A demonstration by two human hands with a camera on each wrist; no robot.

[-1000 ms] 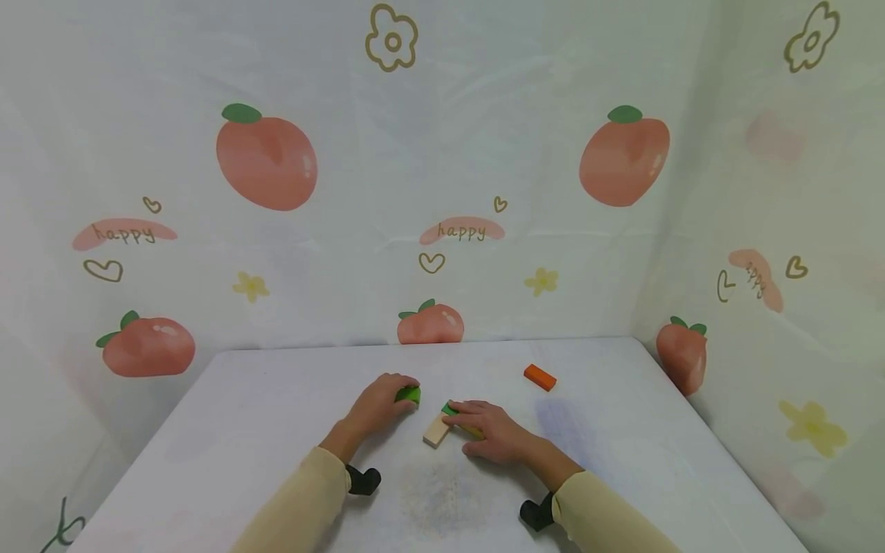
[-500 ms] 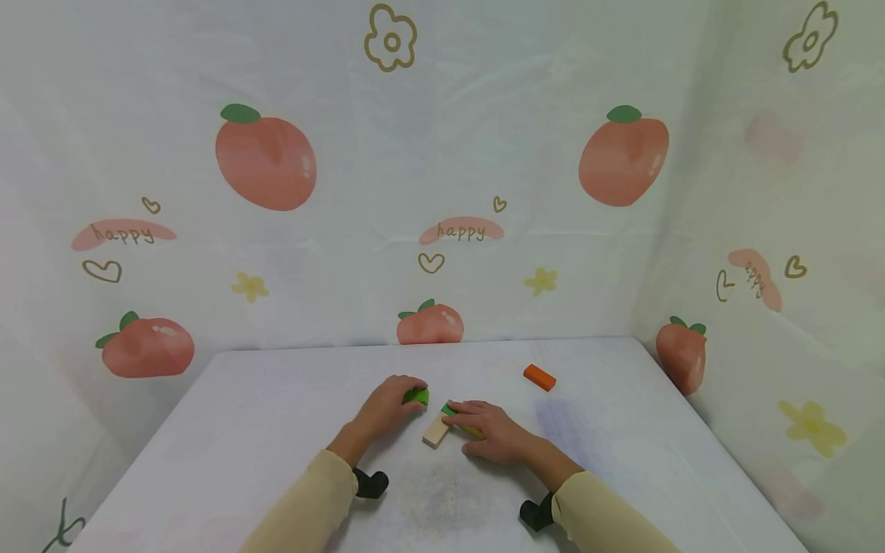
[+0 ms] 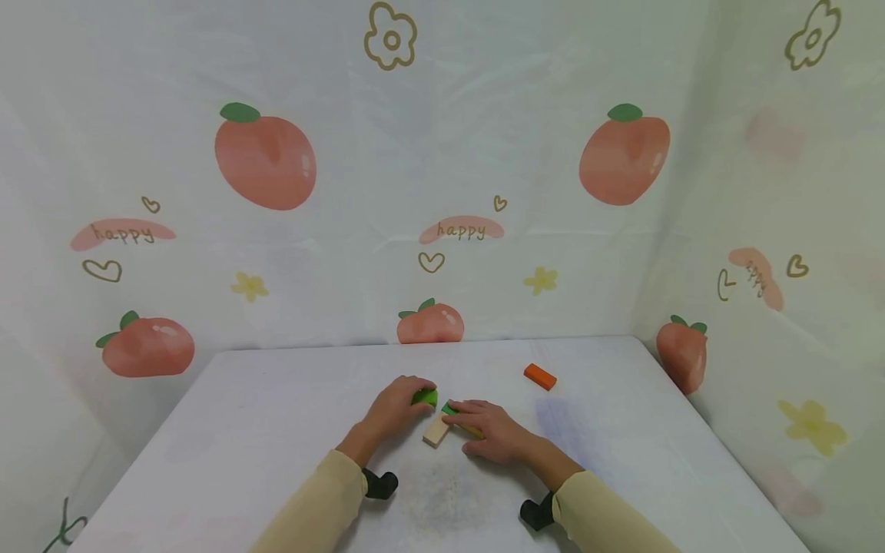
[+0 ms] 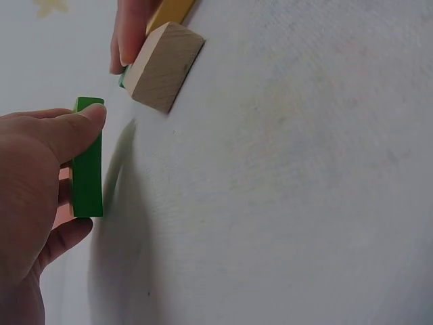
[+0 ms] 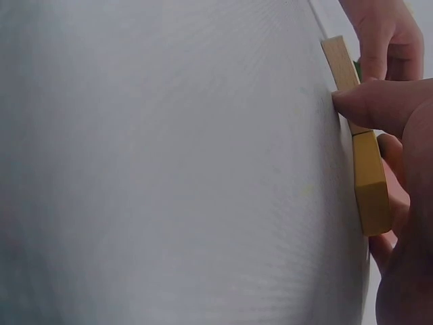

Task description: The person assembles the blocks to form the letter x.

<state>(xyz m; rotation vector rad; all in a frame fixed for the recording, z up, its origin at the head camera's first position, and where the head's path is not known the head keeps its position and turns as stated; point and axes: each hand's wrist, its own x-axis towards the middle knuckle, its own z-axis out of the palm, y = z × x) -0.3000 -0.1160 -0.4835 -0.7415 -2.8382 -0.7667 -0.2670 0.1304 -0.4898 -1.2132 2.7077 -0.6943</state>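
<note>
A bright green block (image 3: 426, 397) is pinched between the thumb and fingers of my left hand (image 3: 392, 407). In the left wrist view that green block (image 4: 88, 179) stands on its long axis, apart from the other blocks. My right hand (image 3: 496, 432) lies over a yellow block (image 3: 475, 432), partly hiding it. Its thumb and fingers are on opposite sides of the yellow block (image 5: 370, 183) in the right wrist view. A plain wooden block (image 3: 435, 432) meets the yellow block's end at an angle. A darker green block (image 3: 447, 409) shows under the right fingertips, mostly covered.
An orange block (image 3: 540, 377) lies alone toward the back right of the white table (image 3: 290, 415). Behind the table hangs a pale cloth (image 3: 346, 292) printed with fruit. Black wrist mounts (image 3: 380, 485) stick out from both sleeves.
My left hand has moved to the right with the bright green block, closer to the wooden and darker green blocks. The right hand and the blocks under it have stayed put.
</note>
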